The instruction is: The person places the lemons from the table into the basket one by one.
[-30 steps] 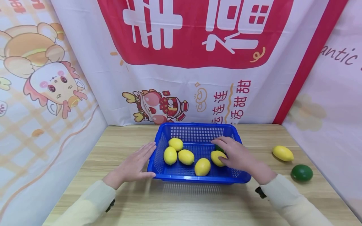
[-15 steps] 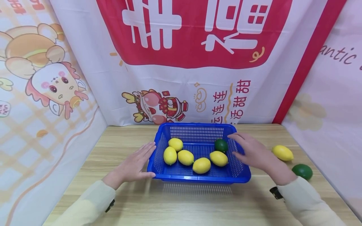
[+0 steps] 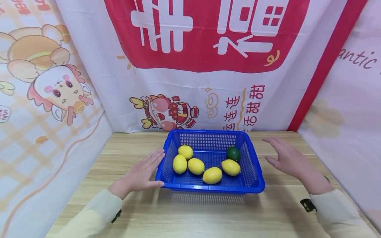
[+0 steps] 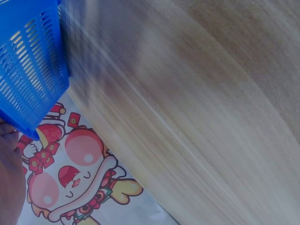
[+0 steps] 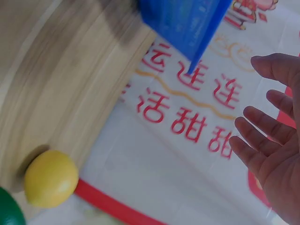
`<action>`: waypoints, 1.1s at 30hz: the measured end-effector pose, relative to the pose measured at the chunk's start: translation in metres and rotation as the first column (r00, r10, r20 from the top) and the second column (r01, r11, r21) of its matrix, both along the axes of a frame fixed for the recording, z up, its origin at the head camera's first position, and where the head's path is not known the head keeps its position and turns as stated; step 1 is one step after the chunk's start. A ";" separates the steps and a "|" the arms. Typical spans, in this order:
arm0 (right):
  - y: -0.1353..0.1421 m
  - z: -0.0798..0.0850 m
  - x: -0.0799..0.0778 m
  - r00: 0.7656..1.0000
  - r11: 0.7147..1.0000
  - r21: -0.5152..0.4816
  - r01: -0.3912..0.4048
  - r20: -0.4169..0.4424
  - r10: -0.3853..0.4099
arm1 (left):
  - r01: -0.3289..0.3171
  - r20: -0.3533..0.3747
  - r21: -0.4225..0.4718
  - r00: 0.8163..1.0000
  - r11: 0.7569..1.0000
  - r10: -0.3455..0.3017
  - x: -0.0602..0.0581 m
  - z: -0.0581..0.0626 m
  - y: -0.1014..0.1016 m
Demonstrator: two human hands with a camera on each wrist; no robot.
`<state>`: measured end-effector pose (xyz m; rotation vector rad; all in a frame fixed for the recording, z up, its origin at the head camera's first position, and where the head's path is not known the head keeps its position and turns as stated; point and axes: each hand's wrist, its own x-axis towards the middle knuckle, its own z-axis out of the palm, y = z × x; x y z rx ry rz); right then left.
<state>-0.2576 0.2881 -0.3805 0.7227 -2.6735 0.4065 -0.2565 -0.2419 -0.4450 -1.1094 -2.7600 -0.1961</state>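
A blue plastic basket (image 3: 210, 188) holds several yellow lemons (image 3: 212, 175) and one dark green round fruit (image 3: 233, 154), which lies at the right inside. My left hand (image 3: 140, 172) rests against the basket's left rim with fingers extended. In the left wrist view only part of that hand shows at the edge. My right hand (image 3: 287, 158) is in the air to the right of the basket, apart from it, fingers spread and holding nothing. In the right wrist view a lemon (image 5: 51, 179) lies on the table beside a second green fruit (image 5: 9, 210), cut off by the frame.
The wooden table (image 3: 143, 211) meets a printed cloth backdrop (image 3: 196, 82) behind the basket. Cloth walls also stand at left and right. From the head, my right hand and forearm cover the loose lemon and most of the loose green fruit.
My right hand has let go of the lemon at the basket's right side, come out over the rim and moved right. The front lemon has turned slightly. My left hand stays put.
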 end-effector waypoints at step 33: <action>0.097 -0.057 -0.044 0.964 0.972 -0.022 0.234 0.137 -0.229 | -0.003 0.003 -0.010 1.000 1.000 0.003 0.000 0.000 0.001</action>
